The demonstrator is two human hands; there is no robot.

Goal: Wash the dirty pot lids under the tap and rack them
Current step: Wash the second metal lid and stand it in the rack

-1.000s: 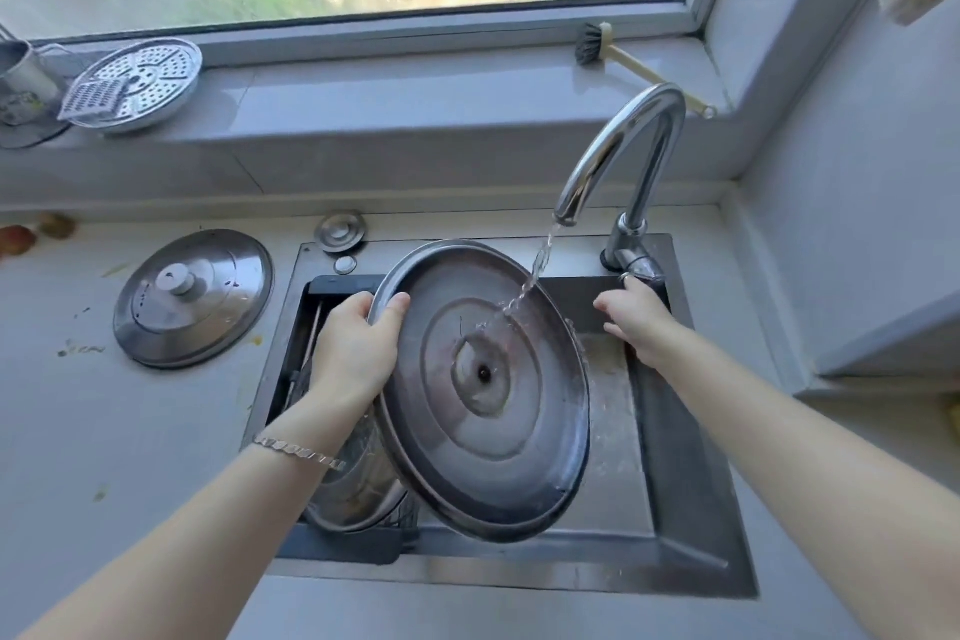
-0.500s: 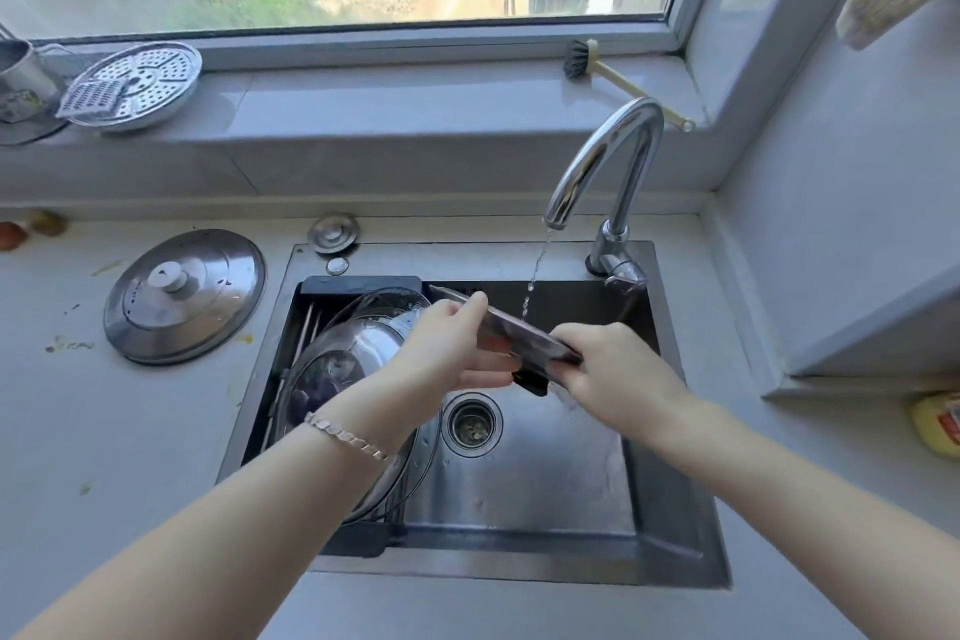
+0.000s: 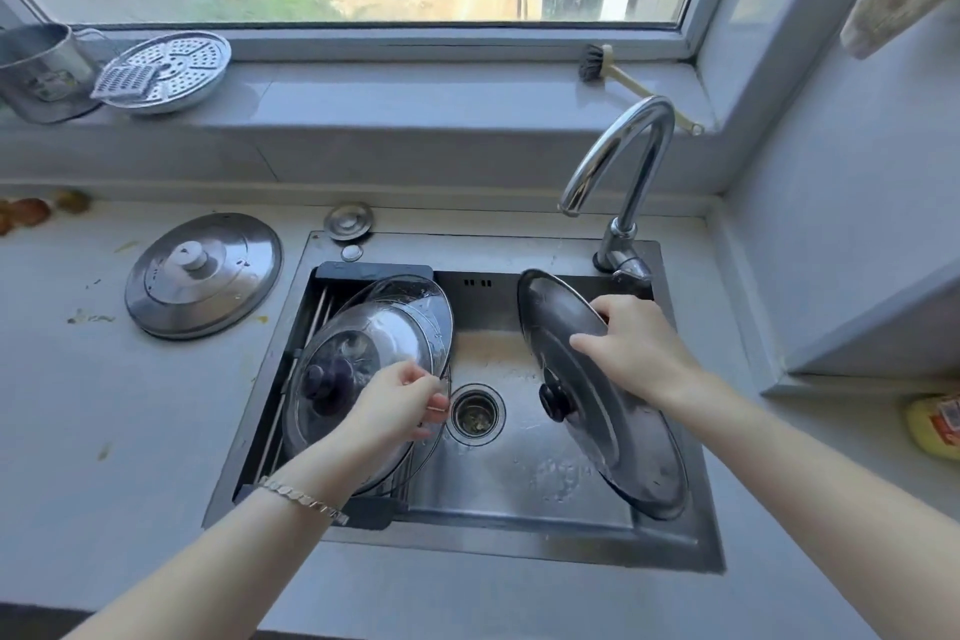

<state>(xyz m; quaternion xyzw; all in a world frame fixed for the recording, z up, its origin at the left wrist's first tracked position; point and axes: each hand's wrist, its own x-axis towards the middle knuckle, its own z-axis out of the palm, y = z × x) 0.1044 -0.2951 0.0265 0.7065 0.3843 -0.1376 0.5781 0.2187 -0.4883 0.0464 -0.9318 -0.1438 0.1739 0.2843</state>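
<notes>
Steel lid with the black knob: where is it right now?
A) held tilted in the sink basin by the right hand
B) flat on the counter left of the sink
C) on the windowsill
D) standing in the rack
A: the right hand grips the steel lid by its rim, tilted on edge inside the sink, right of the drain.

Both arms forward. Left hand [image 3: 400,405] pinches glass lid [image 3: 363,327] rim; right hand [image 3: 631,346] grips steel lid [image 3: 623,431] edge.

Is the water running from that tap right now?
Off, it seems: no stream falls from the tap spout, and the sink floor below shows only scattered droplets.
</notes>
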